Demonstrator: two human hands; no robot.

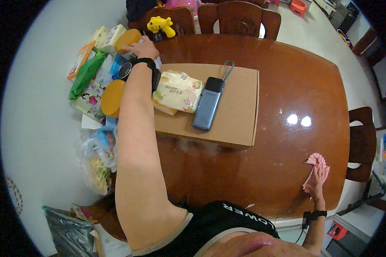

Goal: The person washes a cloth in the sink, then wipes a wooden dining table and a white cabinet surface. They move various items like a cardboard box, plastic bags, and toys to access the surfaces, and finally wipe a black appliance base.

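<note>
My left hand (143, 48) is stretched to the far left of the table, its fingers around the edge of a can with a yellow lid (127, 41). Under my right hand (316, 183), at the right side of the wooden table (296, 90), a crumpled pink cloth (318, 159) is pressed on the tabletop. Between my arms lies a flat cardboard box (236, 106). On it rest a pack of tissues (179, 91) and a blue-grey power bank (208, 107) with a wrist strap. A second yellow lid (112, 98) shows beside my left forearm.
Along the wall are a green packet (87, 75), cartons (113, 38) and a clear plastic bag (99, 160) with food. A yellow toy (161, 26) stands near the far edge. Wooden chairs (241, 19) surround the table. A dark plastic bag (70, 231) lies at lower left.
</note>
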